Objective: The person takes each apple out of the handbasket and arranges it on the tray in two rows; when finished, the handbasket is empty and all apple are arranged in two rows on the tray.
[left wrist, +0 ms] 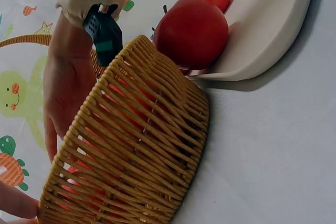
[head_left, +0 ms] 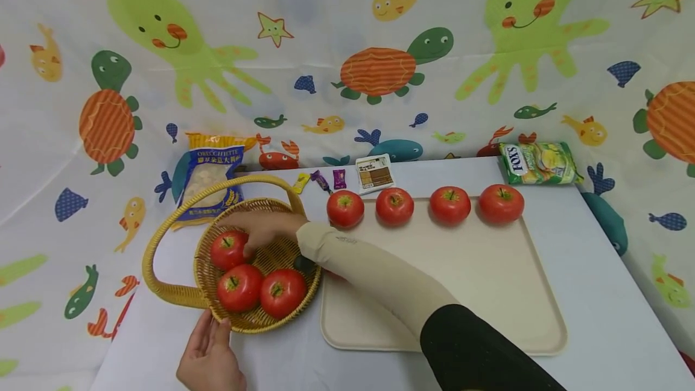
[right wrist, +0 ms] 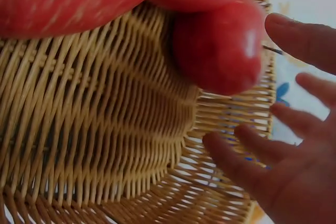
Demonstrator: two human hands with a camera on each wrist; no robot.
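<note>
I am reaching my right hand (head_left: pixel 266 231) into the basket (head_left: pixel 295 297), fingers spread and holding nothing, beside the rear apple (head_left: pixel 228 250); my left hand (head_left: pixel 209 352) is steadying the rim, fingers straight; the apple looks firm, smooth, bruisable; I'd cup its sides.

You are looking at red tomatoes (head_left: pixel 240 287) in a tan woven basket (head_left: pixel 163 285), with four more red ones (head_left: pixel 394 206) on a cream tray (head_left: pixel 488 294). Your sleeve (head_left: pixel 369 270) is showing beige, then black. The backdrop (head_left: pixel 347 47) is showing green octopuses, orange-striped turtles and fish on white.
</note>
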